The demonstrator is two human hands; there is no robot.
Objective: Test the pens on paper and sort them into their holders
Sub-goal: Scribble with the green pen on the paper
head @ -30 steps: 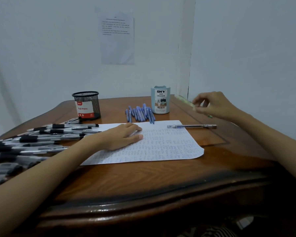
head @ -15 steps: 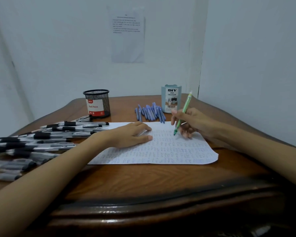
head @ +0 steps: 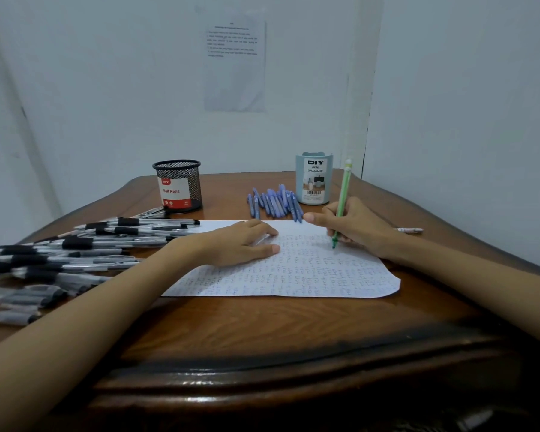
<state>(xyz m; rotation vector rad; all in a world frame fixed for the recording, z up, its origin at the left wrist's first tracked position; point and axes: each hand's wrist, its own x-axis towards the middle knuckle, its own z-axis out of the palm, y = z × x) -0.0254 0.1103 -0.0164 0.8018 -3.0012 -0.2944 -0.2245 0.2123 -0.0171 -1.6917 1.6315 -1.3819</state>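
I log the right hand (head: 356,226) grasping a slim pale-green pen (head: 342,201); the barrel stands nearly upright, whitish end on top, and the darker green tip is down on the upper right of the paper (head: 293,275), a white sheet filled with rows of small blue scribbles on the wooden table (head: 262,332). The left hand (head: 240,244) lies released and flat on the sheet's upper left, fingers straight. At far left a black mesh holder (head: 178,187) marked "Ball Pens" stands behind a spread of black-grip pens (head: 75,254), and a light blue holder (head: 314,179) marked "Desk Organizer" has blue pens (head: 275,202) lying just beside it.
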